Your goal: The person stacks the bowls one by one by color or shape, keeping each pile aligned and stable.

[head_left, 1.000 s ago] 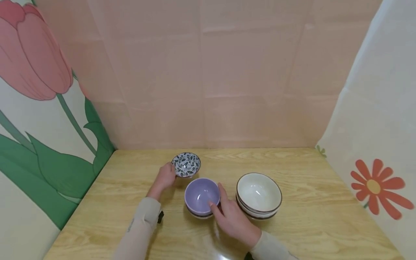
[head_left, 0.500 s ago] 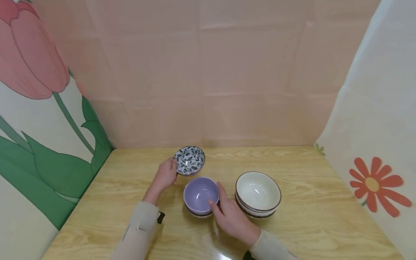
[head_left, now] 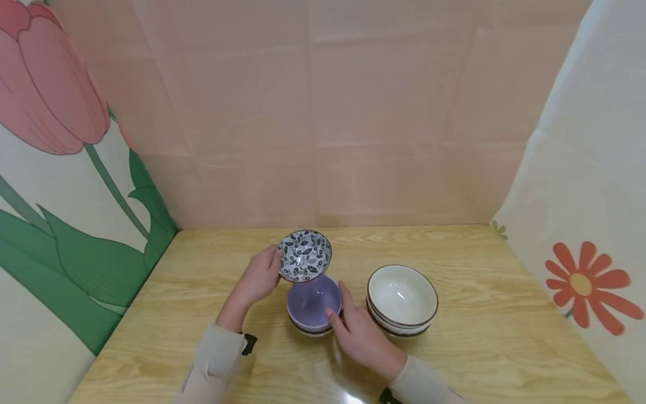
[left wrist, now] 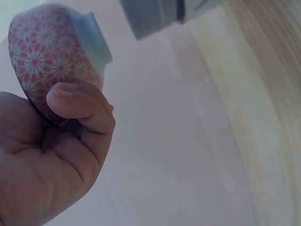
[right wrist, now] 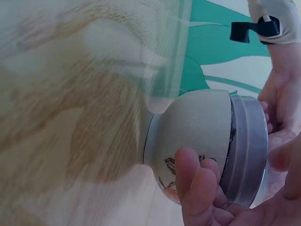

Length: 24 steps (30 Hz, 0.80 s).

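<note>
My left hand [head_left: 259, 275] pinches the rim of a small bowl [head_left: 305, 256] with a black-and-white leaf print inside. The left wrist view shows that bowl's outside [left wrist: 51, 52], covered in red and white flowers. It is tilted in the air and overlaps the far rim of a purple bowl [head_left: 310, 306]. That purple bowl sits nested in a cream bowl [right wrist: 197, 122] standing on the table. With the thumb over the purple rim and the fingers against the outside of both bowls, my right hand [head_left: 360, 336] holds this pair from the right.
A stack of white bowls [head_left: 402, 294] with dark rims stands just right of my right hand. Behind the wood-grain table [head_left: 504, 336] rises a pink backdrop [head_left: 378, 112], with flower-printed panels on both sides.
My left hand has lifted the small patterned bowl and brought it rightward and nearer, over the purple bowl's far rim. The right hand keeps its hold.
</note>
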Tool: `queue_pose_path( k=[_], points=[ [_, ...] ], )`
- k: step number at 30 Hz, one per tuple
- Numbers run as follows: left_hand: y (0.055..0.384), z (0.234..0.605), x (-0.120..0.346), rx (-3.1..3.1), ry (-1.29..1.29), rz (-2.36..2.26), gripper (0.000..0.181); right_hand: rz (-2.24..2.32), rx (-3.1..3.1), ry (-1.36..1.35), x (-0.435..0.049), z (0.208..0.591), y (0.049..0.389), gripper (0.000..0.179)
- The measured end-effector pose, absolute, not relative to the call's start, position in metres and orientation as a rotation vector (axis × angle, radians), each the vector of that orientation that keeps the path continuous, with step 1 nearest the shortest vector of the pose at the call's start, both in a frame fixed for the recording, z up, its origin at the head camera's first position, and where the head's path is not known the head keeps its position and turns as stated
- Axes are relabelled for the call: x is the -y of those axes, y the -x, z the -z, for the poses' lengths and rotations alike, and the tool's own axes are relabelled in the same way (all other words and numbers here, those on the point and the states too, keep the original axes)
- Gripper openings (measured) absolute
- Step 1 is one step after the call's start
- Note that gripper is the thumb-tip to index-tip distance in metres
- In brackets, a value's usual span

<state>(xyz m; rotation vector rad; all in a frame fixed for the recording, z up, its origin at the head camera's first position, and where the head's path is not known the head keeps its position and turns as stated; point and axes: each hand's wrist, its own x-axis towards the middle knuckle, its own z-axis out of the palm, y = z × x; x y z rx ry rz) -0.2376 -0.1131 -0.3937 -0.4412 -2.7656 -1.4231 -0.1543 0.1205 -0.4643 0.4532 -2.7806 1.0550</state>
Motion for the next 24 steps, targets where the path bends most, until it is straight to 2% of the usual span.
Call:
queue_pose_path(
  k=[7, 11, 24],
  points=[
    [0.226, 0.389, 0.11, 2.781, 0.503, 1.352, 0.029, -1.064, 2.796, -0.446, -0.122, 0.463, 0.155, 0.071],
    [0.22, 0.389, 0.11, 2.8, 0.528, 1.265, 0.028, -1.101, 2.798, -0.418, -0.123, 0.457, 0.157, 0.064],
    [0.204, 0.408, 0.107, 2.835, 0.527, 1.122, 0.034, -1.268, 2.58, -0.457, -0.126, 0.433, 0.158, 0.055]
  ],
)
